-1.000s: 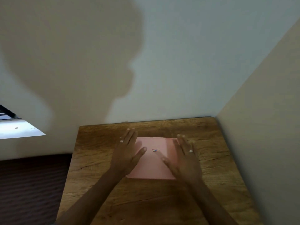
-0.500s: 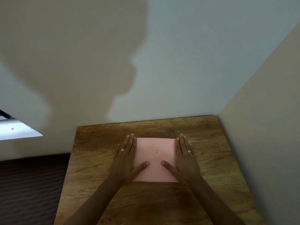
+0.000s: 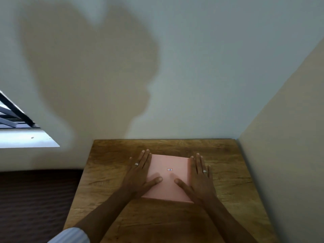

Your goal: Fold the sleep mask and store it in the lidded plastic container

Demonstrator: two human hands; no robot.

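Note:
A flat pink square container (image 3: 168, 161) with its lid on lies on the wooden table (image 3: 231, 181), a small label at the lid's centre. My left hand (image 3: 138, 174) lies flat along its left edge, fingers straight, thumb resting on the lid. My right hand (image 3: 199, 176) mirrors it on the right edge, thumb on the lid too. Each hand wears a ring. Neither hand has its fingers curled around anything. No sleep mask is in sight.
The table stands in a corner, with a white wall (image 3: 192, 85) behind it and a beige wall (image 3: 289, 137) along its right side. A dark ribbed surface (image 3: 35, 199) lies below the table's left edge. A window (image 3: 15, 130) shows at far left.
Both hands slid outward from on top of the lid to its left and right edges and flattened. The container stays in place.

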